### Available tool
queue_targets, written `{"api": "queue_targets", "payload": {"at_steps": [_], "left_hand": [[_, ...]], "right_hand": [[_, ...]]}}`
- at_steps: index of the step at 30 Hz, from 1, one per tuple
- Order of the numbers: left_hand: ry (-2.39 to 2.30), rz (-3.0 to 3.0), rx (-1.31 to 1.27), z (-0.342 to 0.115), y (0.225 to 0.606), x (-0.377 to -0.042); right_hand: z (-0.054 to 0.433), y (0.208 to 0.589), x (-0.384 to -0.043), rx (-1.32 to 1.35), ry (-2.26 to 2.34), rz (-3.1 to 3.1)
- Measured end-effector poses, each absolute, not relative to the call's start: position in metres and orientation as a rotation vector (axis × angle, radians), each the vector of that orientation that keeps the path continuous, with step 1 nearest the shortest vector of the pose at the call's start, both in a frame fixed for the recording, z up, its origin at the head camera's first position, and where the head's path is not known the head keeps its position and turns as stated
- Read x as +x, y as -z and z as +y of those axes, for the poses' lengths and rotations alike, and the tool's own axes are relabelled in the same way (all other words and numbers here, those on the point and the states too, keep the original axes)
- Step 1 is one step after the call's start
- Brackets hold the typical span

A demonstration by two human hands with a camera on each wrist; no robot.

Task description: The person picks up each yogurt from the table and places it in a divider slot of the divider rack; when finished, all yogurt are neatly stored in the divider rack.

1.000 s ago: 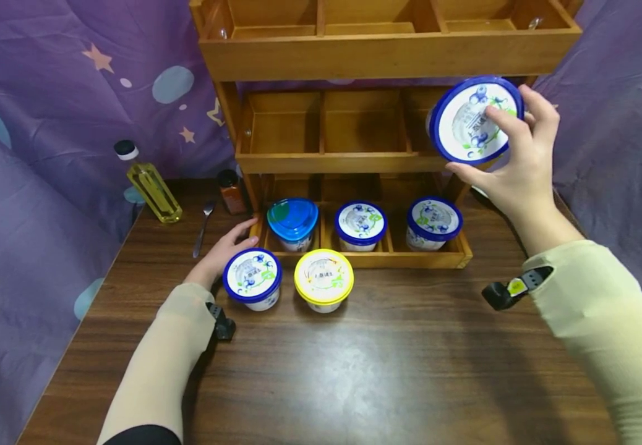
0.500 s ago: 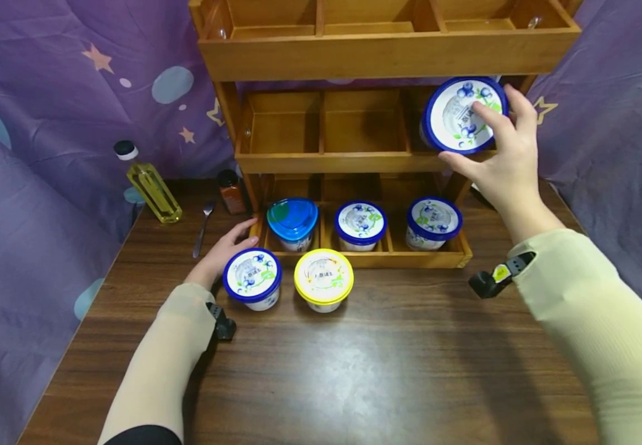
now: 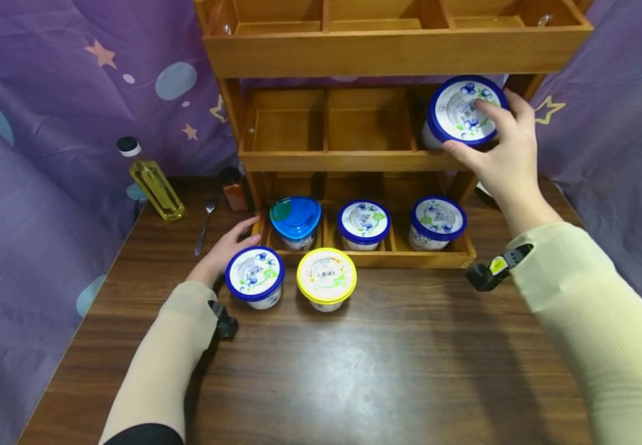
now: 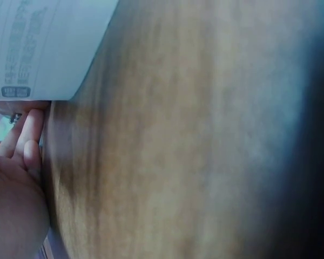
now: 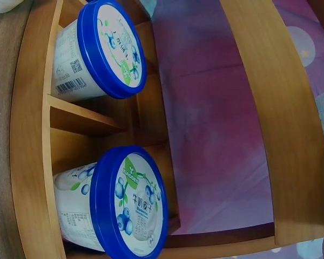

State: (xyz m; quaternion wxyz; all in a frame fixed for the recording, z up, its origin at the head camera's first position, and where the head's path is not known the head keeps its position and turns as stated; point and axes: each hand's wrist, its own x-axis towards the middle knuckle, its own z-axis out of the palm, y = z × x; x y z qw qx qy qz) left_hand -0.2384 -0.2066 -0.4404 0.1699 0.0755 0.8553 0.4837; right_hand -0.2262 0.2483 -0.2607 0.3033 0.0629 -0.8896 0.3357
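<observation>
My right hand (image 3: 503, 145) grips a blueberry-printed tub (image 3: 462, 114) with a blue lid. Its thumb is at the lid's near edge, and a finger lies across the top. The tub sits at the right compartment of the middle tier of the wooden rack (image 3: 354, 162); its base is partly hidden. My left hand (image 3: 226, 253) rests at the left end of the bottom tier, fingers extended and holding nothing. Beside it on the table stands another blue-lidded tub (image 3: 255, 275), then a yellow-lidded tub (image 3: 326, 277). In the left wrist view, my left hand (image 4: 16, 183) shows below a tub's white side (image 4: 43, 48).
The bottom tier holds a container with a bright blue lid (image 3: 295, 217) and two blue-lidded tubs, the middle one (image 3: 363, 222) and the right one (image 3: 438, 220). An oil bottle (image 3: 156, 188), a fork (image 3: 205, 227) and a red-brown jar (image 3: 235, 190) stand or lie left of the rack.
My right hand has moved left with the blue-lidded tub, bringing it from beside the rack to the middle tier's right compartment, its lid less tilted. The left hand stays put.
</observation>
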Motion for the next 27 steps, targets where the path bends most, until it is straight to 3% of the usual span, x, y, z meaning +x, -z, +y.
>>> {"api": "queue_targets", "payload": {"at_steps": [27], "left_hand": [[-1.371,2.446,0.223,-0.2046,0.436,-0.2353]], "right_hand": [[0.2478,0.2558,-0.2303,0.113,-0.892,-2.469]]}}
